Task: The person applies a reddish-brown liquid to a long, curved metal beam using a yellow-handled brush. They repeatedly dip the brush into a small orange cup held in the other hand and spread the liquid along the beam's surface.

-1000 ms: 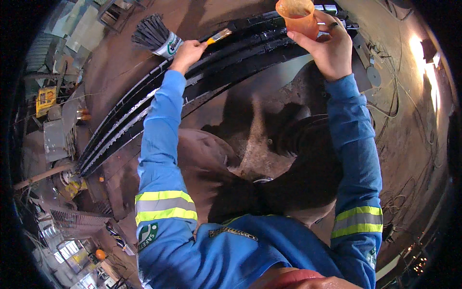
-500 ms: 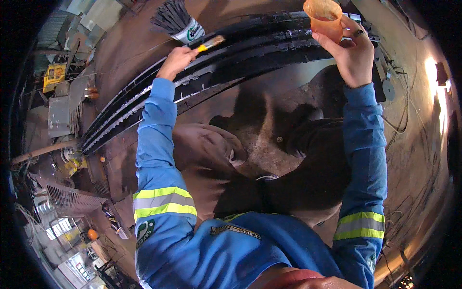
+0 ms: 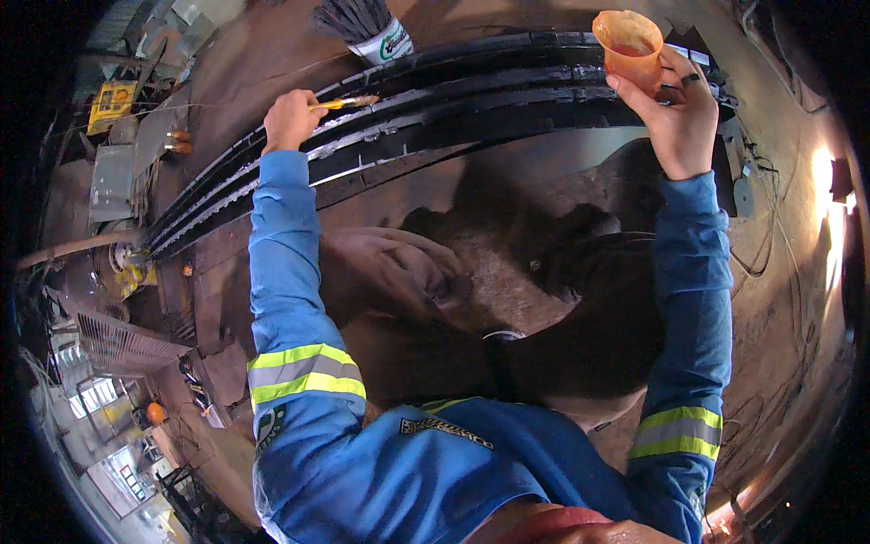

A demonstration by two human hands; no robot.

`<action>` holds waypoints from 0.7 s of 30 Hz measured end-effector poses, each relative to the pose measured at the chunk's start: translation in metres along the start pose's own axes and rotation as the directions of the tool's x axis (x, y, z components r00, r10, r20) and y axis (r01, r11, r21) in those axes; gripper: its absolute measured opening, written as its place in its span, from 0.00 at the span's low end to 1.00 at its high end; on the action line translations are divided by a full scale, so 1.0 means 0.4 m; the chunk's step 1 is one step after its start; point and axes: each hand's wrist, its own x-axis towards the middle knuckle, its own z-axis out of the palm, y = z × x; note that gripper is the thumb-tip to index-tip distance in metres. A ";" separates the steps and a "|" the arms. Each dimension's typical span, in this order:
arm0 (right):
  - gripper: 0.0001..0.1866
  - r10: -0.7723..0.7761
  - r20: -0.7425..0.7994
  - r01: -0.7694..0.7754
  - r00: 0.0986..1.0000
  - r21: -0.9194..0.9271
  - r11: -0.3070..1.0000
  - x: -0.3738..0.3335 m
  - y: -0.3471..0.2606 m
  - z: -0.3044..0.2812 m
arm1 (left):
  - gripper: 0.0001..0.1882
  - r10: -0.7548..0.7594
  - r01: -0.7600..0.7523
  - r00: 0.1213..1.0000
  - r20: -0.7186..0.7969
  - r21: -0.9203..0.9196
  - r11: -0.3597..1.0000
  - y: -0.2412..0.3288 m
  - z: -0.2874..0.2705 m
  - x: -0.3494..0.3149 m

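Note:
My left hand (image 3: 292,118) is closed on the yellow handle of a paintbrush (image 3: 343,102). The brush points right, its brownish bristles over the long black metal beam (image 3: 507,100); I cannot tell whether they touch it. Parallel ridges run along the beam, with wet-looking glossy streaks. Farther right, my right hand (image 3: 681,118) grips an orange translucent plastic cup (image 3: 632,63) by its side. The cup is tilted a little, and some dark liquid shows inside it. A ring sits on one finger of that hand.
Behind the beam stands a white bucket (image 3: 388,43) full of dark rods. A yellow box (image 3: 111,107) and metal scraps lie at the far left. Cables (image 3: 772,227) run over the floor at the right. My bent knees are below the beam.
My left hand has moved left and slightly nearer along the beam with the paintbrush, which now lies flatter. The view has shifted a little; the cup stays in my right hand.

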 end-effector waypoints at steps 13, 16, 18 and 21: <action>0.33 -0.064 0.083 0.065 0.994 -0.014 0.998 0.012 -0.047 0.064 | 0.17 0.032 -0.045 0.995 -0.090 -0.141 0.989 -0.018 0.021 0.004; 0.32 -0.142 0.050 0.142 0.989 0.001 0.990 0.014 -0.040 0.080 | 0.16 0.145 -0.148 0.987 -0.073 -0.040 0.988 0.035 0.034 0.010; 0.32 -0.110 0.065 0.111 0.992 -0.009 0.994 0.006 -0.052 0.089 | 0.15 0.099 -0.104 0.988 -0.114 -0.035 0.994 0.053 0.039 0.020; 0.33 -0.137 0.070 0.140 0.988 -0.032 0.990 0.005 -0.046 0.085 | 0.15 0.044 -0.055 0.983 -0.177 -0.058 0.997 0.043 0.009 0.026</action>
